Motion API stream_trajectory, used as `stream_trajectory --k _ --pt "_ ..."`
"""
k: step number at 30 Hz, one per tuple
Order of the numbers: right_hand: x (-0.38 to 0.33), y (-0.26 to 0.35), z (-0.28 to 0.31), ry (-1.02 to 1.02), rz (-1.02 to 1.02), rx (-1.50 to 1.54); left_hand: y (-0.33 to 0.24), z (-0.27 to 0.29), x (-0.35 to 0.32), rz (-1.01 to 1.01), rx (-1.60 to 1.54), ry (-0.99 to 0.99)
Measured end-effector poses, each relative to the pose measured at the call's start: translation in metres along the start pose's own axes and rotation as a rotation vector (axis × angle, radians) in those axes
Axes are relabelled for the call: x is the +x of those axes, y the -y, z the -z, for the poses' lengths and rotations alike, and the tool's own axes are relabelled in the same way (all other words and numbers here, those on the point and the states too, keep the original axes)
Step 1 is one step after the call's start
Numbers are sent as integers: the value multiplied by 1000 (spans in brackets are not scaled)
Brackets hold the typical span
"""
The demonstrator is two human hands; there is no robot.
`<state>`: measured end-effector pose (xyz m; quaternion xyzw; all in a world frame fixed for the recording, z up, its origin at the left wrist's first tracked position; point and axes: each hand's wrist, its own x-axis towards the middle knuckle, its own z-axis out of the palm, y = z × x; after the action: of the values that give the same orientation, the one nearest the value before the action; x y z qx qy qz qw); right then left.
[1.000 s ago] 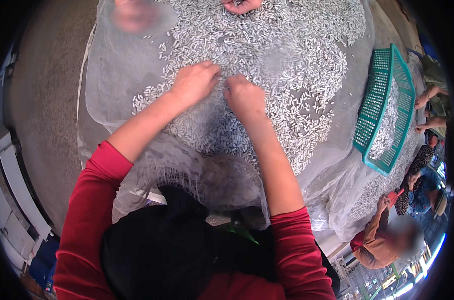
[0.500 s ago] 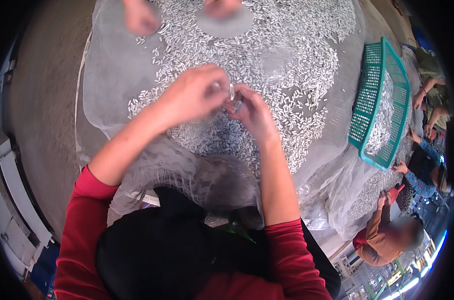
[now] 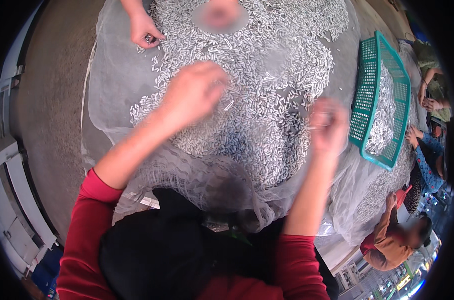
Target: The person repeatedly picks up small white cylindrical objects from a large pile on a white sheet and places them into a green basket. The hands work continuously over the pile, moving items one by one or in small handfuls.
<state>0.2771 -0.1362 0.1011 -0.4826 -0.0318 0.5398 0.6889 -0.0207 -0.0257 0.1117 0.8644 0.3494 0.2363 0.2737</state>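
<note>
Motion blur smears both hands: left hand [image 3: 194, 95] and right hand [image 3: 328, 125] show no clear fingers, so grip can't be told. Small silver pieces [image 3: 267, 75] too tiny to identify. Co-worker's hand [image 3: 144, 31] cut off at top edge. Green basket [image 3: 362, 115] hides pieces beneath it.

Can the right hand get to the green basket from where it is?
Probably yes. The right hand hovers just left of the green basket, with only small silvery pieces on the mesh sheet between them and nothing blocking.
</note>
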Motion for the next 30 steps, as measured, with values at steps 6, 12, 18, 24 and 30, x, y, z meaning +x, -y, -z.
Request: stream_trajectory --k 6,12,18,24,30 --pt "55 229 133 -485 1011 -697 33 -21 -21 370 -54 214" --pt "75 211 163 -975 837 -2341 23 -84 -26 142 105 257" --pt "44 16 19 190 927 -1768 26 -90 -23 112 16 270" --pt "101 -62 -38 153 758 -1841 32 -64 -23 282 -288 300" --pt "117 -61 -30 189 720 -1478 55 -43 -19 706 -783 354"
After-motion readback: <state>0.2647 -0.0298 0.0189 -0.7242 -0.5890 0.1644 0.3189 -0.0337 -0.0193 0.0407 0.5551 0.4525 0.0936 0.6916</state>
